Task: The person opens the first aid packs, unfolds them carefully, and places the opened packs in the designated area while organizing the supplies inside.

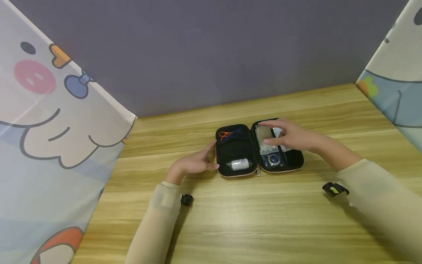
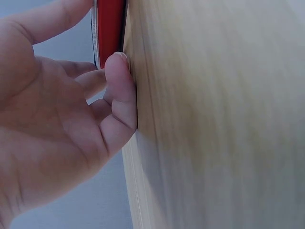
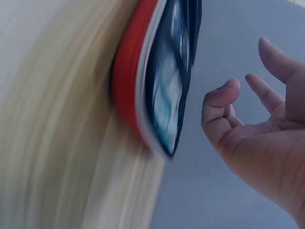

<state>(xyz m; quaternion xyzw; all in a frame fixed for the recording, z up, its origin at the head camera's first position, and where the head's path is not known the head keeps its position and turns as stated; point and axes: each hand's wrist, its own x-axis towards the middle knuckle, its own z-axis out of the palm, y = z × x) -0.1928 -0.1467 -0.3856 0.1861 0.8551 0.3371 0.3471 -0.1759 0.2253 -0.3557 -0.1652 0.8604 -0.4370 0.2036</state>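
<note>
An opened zip case [image 1: 234, 149], black inside with a red-orange outer shell, lies spread flat on the table. My left hand [image 1: 197, 161] holds the case's left edge, its thumb at the near corner and its other fingers along the side. Orange-handled scissors [image 1: 225, 135] and a wrapped white roll [image 1: 240, 164] sit in the left half. Over the right half hovers my right hand [image 1: 290, 135], fingers loosely bent above a bag of cotton swabs [image 1: 263, 134]. In the right wrist view, a gap separates this hand [image 3: 257, 129] from the case [image 3: 128, 76]. A bagged roll of tape [image 1: 274, 159] lies nearer me.
The wood-grain table [image 1: 250, 220] meets a grey wall [image 1: 217, 55] at the back. Cartoon-printed cloth [image 1: 43, 121] hangs at the left, with similar cloth [image 1: 402, 91] at the right. The case's zipper pull [image 1: 258, 171] points toward me.
</note>
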